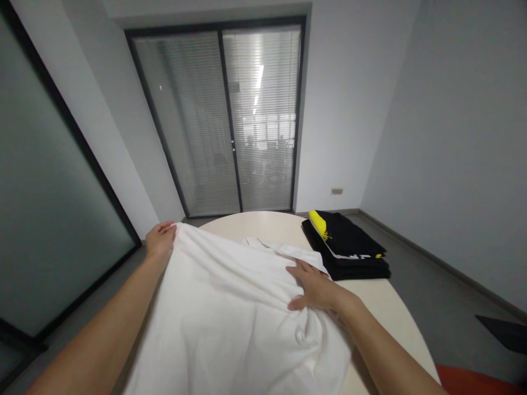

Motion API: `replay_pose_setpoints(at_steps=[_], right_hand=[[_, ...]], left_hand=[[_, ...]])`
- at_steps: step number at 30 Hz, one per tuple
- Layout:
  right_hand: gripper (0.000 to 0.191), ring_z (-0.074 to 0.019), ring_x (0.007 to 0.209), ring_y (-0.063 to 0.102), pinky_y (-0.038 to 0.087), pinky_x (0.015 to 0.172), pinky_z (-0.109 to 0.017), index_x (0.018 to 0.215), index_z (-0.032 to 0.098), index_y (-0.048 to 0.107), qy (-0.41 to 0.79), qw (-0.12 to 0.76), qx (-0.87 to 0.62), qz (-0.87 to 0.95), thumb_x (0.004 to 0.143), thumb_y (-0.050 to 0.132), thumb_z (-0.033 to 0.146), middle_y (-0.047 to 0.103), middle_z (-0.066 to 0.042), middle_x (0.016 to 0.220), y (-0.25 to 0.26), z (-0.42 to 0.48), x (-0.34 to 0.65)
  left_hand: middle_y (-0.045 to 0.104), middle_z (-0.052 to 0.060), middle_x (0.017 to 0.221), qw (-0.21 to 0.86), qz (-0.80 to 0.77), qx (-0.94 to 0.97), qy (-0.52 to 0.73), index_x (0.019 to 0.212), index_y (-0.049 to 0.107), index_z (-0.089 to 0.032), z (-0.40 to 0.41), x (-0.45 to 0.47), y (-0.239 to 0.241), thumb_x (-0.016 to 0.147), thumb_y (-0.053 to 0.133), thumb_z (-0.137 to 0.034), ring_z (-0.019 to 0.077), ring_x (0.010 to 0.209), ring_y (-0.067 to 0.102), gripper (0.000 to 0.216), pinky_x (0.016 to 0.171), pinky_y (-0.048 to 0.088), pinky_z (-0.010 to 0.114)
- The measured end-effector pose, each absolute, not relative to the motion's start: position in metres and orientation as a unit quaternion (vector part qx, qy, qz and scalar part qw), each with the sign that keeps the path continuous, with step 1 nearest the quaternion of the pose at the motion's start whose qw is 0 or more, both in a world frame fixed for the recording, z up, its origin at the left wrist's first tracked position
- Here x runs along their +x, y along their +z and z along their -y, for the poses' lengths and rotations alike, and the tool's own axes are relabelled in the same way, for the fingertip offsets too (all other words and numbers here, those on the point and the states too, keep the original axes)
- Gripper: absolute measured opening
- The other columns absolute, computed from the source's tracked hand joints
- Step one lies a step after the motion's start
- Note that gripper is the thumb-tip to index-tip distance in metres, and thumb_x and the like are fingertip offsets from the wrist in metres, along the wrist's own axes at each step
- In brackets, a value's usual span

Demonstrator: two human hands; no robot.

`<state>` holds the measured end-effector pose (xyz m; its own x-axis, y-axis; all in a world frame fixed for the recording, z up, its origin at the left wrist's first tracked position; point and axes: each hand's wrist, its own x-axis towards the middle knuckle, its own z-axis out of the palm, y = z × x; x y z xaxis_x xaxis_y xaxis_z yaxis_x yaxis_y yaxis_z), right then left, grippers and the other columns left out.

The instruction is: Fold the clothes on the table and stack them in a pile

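Note:
A white garment (222, 307), probably a T-shirt, lies spread and wrinkled over the near half of the round table. At its far left corner, my left hand (161, 240) pinches the cloth edge and lifts it a little. My right hand (315, 288) rests on the garment's right side with thumb and fingers spread apart. Some of its fingertips reach under a loose fold of the cloth. Folds bunch up below that hand. The garment's near end runs out of view at the bottom.
A stack of folded black clothes (349, 241) with a yellow patch on top sits at the right of the cream round table (255, 220). Beyond are a glass door with blinds (263, 126) and grey walls. Something orange-red (477, 381) shows at bottom right.

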<state>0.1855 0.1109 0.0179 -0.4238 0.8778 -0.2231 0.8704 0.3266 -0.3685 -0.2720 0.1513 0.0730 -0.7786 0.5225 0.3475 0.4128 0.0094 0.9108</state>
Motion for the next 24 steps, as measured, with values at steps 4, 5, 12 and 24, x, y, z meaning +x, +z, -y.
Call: replay_pose_setpoints(at_steps=[4,5,12,24], right_hand=[[0.132,-0.0425,0.151,-0.001,0.009,0.115,-0.068,0.160,0.028,0.016,0.247,-0.071,-0.521,0.814,0.053,0.080,0.068,-0.005,-0.013,0.167,0.026,-0.099,0.179],[0.135,-0.0432,0.151,-0.005,0.006,0.115,-0.069,0.160,0.028,0.013,0.251,-0.089,-0.522,0.810,0.051,0.081,0.069,-0.009,-0.013,0.166,0.029,-0.095,0.176],[0.145,-0.0485,0.147,-0.016,-0.005,0.113,-0.072,0.161,0.024,0.012,0.237,-0.114,-0.517,0.815,0.044,0.082,0.073,-0.009,-0.015,0.165,0.035,-0.077,0.159],[0.127,-0.0467,0.145,0.022,0.015,0.115,-0.067,0.152,0.027,0.039,0.223,-0.033,-0.360,0.905,0.043,0.081,0.075,0.029,-0.019,0.158,0.031,-0.061,0.135]], left_hand=[[0.068,0.013,0.106,-0.030,-0.746,0.345,0.569,0.111,0.066,-0.009,-0.151,-0.264,0.085,0.076,0.061,-0.014,0.0279,0.098,0.064,0.036,0.087,0.051,0.044],[0.064,0.015,0.119,-0.051,-0.749,0.355,0.556,0.115,0.065,-0.011,-0.148,-0.256,0.085,0.076,0.062,-0.013,0.0317,0.112,0.059,0.039,0.097,0.046,0.050],[0.055,0.015,0.127,-0.164,-0.693,0.618,0.332,0.130,0.054,-0.017,-0.112,-0.167,0.031,0.094,0.050,-0.028,0.0302,0.117,0.055,0.038,0.099,0.045,0.046],[0.047,0.015,0.150,-0.048,-0.701,0.701,0.123,0.140,0.052,-0.020,-0.049,-0.143,-0.024,0.095,0.044,-0.045,0.0336,0.137,0.042,0.052,0.112,0.032,0.052]])
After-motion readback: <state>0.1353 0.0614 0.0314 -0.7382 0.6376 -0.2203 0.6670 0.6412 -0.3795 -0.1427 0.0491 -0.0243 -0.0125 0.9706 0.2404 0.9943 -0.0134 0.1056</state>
